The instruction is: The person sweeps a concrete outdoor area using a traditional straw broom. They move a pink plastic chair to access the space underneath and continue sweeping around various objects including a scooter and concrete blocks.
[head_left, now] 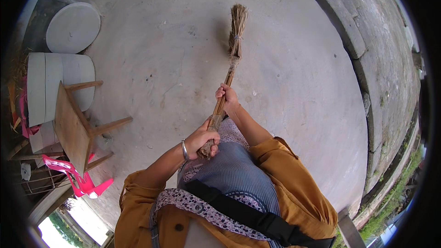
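Observation:
A straw broom (233,66) reaches from my body out over the concrete floor, its bristle head pointing away from me. Near the top end of the handle, my left hand (205,138) is wrapped round the thick, bound part; a silver bangle sits on that wrist. Farther down the shaft, my right hand (227,96) grips the wooden stick with its fingers closed. The bristles are tied with a thin band and lie close to the floor; whether they touch it I cannot tell.
At the left stand a wooden stool or small table (73,128), a pink plastic chair (82,179), a pale rounded container (62,82) and a round white lid (73,27). A raised stone edge (340,23) curves along the right side of the concrete floor (298,87).

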`<state>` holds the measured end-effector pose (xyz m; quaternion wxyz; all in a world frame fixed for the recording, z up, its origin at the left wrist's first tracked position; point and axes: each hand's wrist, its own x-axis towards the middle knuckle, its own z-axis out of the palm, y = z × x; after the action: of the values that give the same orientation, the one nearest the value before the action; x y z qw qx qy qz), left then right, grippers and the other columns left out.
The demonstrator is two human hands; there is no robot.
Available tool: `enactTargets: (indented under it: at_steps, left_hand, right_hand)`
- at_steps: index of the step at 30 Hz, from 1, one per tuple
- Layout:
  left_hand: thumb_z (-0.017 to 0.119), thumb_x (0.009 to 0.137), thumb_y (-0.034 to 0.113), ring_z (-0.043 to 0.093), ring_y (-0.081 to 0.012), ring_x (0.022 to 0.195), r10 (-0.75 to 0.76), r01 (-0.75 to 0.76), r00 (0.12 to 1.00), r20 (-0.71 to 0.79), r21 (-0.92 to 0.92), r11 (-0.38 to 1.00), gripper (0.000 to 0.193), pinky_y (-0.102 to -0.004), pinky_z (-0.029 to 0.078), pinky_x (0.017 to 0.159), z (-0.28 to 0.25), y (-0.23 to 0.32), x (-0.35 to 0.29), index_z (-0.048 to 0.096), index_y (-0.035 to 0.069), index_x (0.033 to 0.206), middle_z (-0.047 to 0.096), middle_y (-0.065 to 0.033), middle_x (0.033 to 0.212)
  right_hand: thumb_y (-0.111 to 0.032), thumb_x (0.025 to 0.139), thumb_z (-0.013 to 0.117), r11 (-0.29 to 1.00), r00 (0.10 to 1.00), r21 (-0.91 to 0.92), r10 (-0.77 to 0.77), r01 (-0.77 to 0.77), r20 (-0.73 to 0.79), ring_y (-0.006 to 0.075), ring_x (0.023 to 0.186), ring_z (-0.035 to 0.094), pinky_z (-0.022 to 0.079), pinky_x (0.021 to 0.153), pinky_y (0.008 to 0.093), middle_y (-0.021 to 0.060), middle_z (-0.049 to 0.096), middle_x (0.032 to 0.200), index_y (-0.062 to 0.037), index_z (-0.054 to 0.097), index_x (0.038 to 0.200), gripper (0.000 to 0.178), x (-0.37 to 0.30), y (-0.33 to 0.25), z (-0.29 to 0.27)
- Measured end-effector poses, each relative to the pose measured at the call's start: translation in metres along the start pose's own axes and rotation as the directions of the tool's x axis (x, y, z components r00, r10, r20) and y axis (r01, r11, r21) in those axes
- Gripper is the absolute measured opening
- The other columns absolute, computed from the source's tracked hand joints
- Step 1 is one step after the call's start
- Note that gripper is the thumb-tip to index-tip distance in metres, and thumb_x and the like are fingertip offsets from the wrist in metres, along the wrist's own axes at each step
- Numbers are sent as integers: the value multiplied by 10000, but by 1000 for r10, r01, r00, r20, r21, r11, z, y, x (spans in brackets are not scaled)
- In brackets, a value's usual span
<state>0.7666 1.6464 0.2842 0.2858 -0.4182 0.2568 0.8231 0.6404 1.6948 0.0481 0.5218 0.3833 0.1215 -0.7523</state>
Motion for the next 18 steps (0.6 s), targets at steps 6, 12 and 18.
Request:
enactTargets:
  at_steps: [6, 12, 18]
  left_hand:
    - [436, 735, 9, 388, -99, 444, 51, 48, 975, 217, -429, 902, 547, -218, 345, 374, -70, -62, 20, 242, 212, 1204, 431, -56, 598]
    - [478, 732, 38, 408, -91, 454, 257, -94, 944, 207, -578, 811, 442, -213, 351, 361, -105, -123, -5, 298, 115, 1128, 457, -63, 619]
    - [483, 737, 38, 476, -113, 499, 437, -309, 898, 56, -626, 716, 523, -228, 439, 396, -98, -199, -100, 237, 87, 1195, 512, -107, 714]
  right_hand:
    - [-122, 791, 403, 946, 960, -317, -20, -73, -280, 122, 400, 344, 346, 388, 230, 7, 335, 475, -87, 339, 591, 213, -6, 22, -48]
    - [-159, 802, 375, 846, 934, -494, 9, -198, -358, 115, 414, 351, 357, 411, 259, 0, 332, 483, -106, 322, 583, 232, -14, 70, -52]
    - [-144, 798, 443, 742, 961, -627, 88, -238, -261, 111, 462, 334, 340, 420, 230, 6, 317, 542, -76, 339, 656, 188, -59, 165, -60]
